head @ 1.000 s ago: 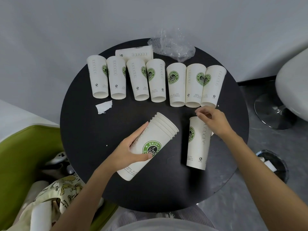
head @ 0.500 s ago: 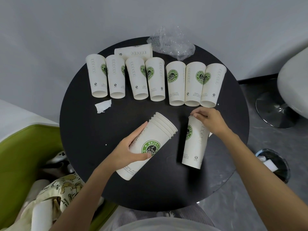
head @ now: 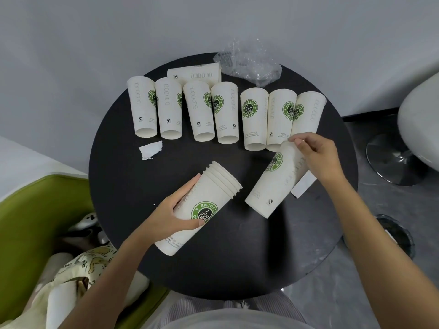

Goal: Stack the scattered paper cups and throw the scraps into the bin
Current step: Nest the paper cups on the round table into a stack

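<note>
Seven loose cups (head: 254, 119) waited in a row at 12 o'clock on the table (head: 114, 186) while stacking was under way.

A torn paper scrap (head: 150, 150) lay at 10 o'clock, untouched. Near the centre, the left hand (head: 175, 214) was wrapped round a stack of cups (head: 202, 205), thumb across the logo and fingers along the far side, with the open mouths aimed at 1 o'clock. At 3 o'clock the right hand (head: 316, 155) pinched the rim of a single cup (head: 273, 186), wrist bent down; the cup slanted with its base toward 7 o'clock, over a white slip (head: 304, 186). By my reading, the next move calls for swinging that base round into the stack's mouth and pushing it home. The bin (head: 399, 236) sat on the floor at 4 o'clock, and the scraps had yet to go in.
</note>
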The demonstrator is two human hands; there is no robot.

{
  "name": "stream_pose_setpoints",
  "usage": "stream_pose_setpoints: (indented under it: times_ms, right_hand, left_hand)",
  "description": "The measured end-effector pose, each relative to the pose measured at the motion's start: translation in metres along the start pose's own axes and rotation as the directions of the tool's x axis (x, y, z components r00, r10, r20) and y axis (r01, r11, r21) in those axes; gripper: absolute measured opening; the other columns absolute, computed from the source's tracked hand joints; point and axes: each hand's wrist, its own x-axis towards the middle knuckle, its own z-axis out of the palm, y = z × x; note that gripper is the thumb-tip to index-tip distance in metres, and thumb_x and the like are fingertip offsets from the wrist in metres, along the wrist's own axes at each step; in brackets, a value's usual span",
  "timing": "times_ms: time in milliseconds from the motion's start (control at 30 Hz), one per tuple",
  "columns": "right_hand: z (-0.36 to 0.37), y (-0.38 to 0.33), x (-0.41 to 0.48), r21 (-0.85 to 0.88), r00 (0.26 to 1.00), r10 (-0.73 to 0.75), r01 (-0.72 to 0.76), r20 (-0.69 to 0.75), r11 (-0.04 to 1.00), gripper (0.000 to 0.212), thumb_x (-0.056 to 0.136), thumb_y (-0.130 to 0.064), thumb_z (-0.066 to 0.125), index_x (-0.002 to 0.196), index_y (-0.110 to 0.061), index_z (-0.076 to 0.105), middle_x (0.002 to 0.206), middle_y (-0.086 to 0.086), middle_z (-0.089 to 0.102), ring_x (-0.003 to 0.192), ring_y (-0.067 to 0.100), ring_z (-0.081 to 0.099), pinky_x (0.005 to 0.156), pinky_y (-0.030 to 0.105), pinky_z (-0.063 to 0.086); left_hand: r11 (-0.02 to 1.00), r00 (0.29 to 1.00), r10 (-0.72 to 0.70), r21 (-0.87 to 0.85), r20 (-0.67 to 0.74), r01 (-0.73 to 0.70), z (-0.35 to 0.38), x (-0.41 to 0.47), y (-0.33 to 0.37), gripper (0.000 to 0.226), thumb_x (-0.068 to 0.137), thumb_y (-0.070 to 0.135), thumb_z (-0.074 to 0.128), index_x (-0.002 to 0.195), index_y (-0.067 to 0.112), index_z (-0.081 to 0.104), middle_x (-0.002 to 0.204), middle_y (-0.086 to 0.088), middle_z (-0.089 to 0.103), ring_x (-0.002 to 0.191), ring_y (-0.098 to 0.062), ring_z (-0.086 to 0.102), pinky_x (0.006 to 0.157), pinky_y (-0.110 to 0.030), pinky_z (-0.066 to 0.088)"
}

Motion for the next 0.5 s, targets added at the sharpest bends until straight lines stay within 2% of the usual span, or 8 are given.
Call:
stream_pose_setpoints:
  times_ms: [100,333,433,500]
  right_hand:
    - [0.003,-0.009,0.001,0.027,0.997,-0.021,0.023,-0.074,0.999,0.018,0.095,-0.014,0.052,0.092,-0.02,0.07,0.073,-0.02,0.063,0.061,-0.005,0.05,0.053,0.008,0.038]
    - [0.015,-0.032,0.0,0.094,0.962,-0.053,0.081,-0.267,0.992,0.02,0.095,-0.011,0.05,0.098,-0.016,0.069,0.089,-0.019,0.065,0.084,-0.01,0.057,0.08,0.01,0.042]
    - [0.028,-0.038,-0.005,0.138,0.952,-0.062,0.108,-0.3,0.984,0.02,0.095,-0.01,0.049,0.098,-0.015,0.069,0.092,-0.014,0.066,0.089,-0.007,0.059,0.083,0.011,0.042]
    - [0.039,-0.042,-0.009,0.159,0.958,-0.072,0.12,-0.278,0.98,0.02,0.095,-0.009,0.049,0.098,-0.014,0.068,0.093,-0.01,0.066,0.086,-0.006,0.057,0.081,0.01,0.041]
  left_hand:
    - [1.0,1.0,-0.008,0.027,-0.012,0.008,-0.007,-0.004,0.0,0.095,0.078,0.0,0.079,0.139,0.055,0.031,0.132,0.032,0.054,0.117,-0.002,0.059,0.085,-0.018,0.054]
    - [0.998,1.0,-0.013,0.062,-0.003,0.013,-0.013,-0.01,-0.002,0.096,0.077,0.002,0.08,0.138,0.057,0.03,0.137,0.025,0.052,0.12,-0.007,0.058,0.091,-0.023,0.054]
    - [0.997,1.0,-0.012,0.077,0.009,0.011,-0.011,-0.011,-0.002,0.096,0.077,0.005,0.081,0.14,0.056,0.029,0.137,0.025,0.052,0.122,-0.009,0.057,0.097,-0.028,0.053]
    - [0.998,1.0,-0.004,0.059,0.017,0.003,-0.009,-0.012,-0.002,0.096,0.077,0.003,0.08,0.141,0.054,0.029,0.137,0.026,0.052,0.123,-0.008,0.057,0.096,-0.025,0.053]
